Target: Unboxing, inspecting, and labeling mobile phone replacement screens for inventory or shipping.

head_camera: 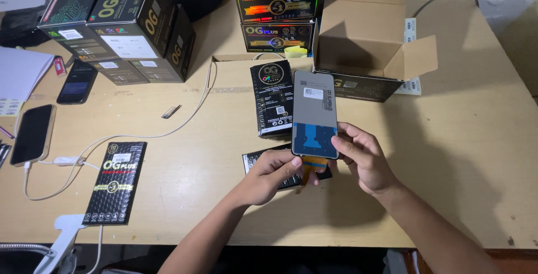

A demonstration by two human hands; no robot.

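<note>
While both forearms reach in from the bottom edge of the head view, the hands meet over the middle of the wooden table (459, 156). The left hand (269, 176) comes in palm down, fingers curled, thumb pressed up against the lower edge of the phone screen panel (315, 111). The right hand (364, 159) angles in from the other side, wrist bent, its fingers closed on the panel's lower right corner. So both hands are gripping that panel, pinching it at its bottom end.

The panel is held just above the tabletop, back side facing the camera, grey with a white sticker near the top and a blue patch lower down. Its long axis runs almost straight away from the person, top end pointing toward the open cardboard box (364, 38), tilted only slightly. An orange flex strip (311, 167) hangs from its lower edge between the two hands.

Just left of the panel lies a black flat pack (272, 97), lengthwise the same way. Another black pack (116, 181) sits well apart to the left, near a smartphone (33, 134) with a white cable (140, 136) plugged in. Stacked black boxes (126, 24) stand at the far left.
</note>
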